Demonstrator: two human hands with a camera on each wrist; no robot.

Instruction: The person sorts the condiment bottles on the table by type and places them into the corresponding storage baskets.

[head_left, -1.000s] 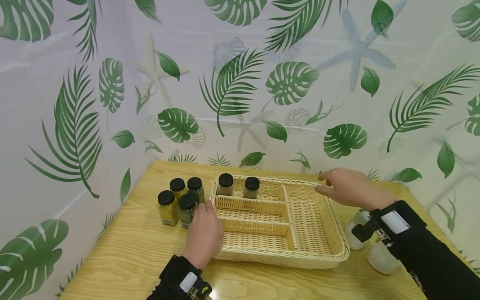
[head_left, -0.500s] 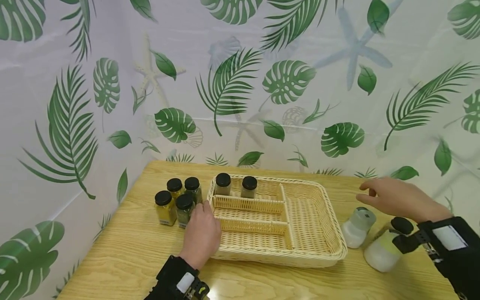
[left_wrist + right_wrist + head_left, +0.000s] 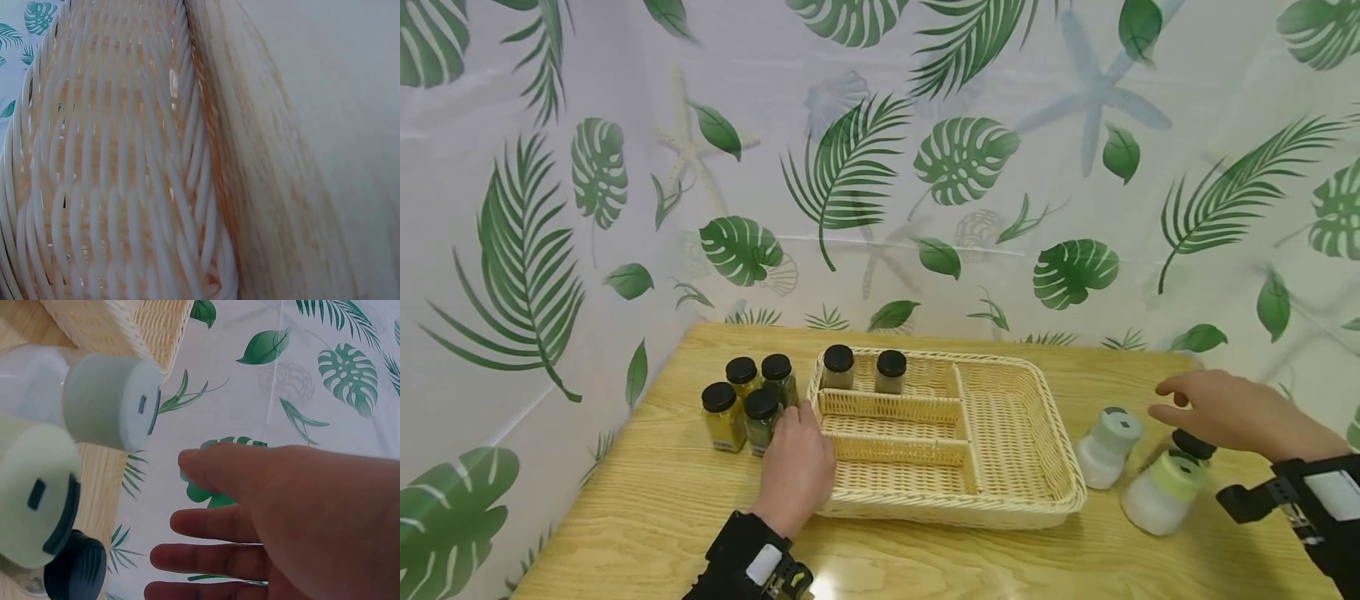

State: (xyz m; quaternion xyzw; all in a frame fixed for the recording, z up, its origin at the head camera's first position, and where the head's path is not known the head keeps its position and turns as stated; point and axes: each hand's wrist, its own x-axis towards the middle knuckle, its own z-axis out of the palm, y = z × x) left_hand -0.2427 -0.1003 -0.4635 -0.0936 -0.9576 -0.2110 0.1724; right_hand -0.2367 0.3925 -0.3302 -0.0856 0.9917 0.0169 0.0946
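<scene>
A wicker basket [image 3: 906, 502] with woven dividers stands mid-table. Two black-capped spice jars [image 3: 891, 372] are upright in its back left compartment. My left hand [image 3: 796, 467] holds the basket's left rim; the thumb is hidden. In the left wrist view only the wicker wall [image 3: 119, 156] and tabletop show. My right hand [image 3: 1240, 412] holds nothing, its fingers and thumb apart. It hovers near a white shaker with a grey-green lid [image 3: 1108, 446], a white shaker with a yellow-green lid [image 3: 1161, 496] and a black-capped jar [image 3: 75, 565].
Left of the basket, several black-capped glass jars stand close together, including a yellow-filled jar [image 3: 724, 421] and a green-filled jar [image 3: 762, 421]. The wooden table [image 3: 640, 508] meets a leaf-printed cloth backdrop [image 3: 925, 167] at the back and left.
My right hand has moved right, from the basket's back right corner to beside the shakers. My left hand stays at the basket's left rim. The head view has shifted slightly.
</scene>
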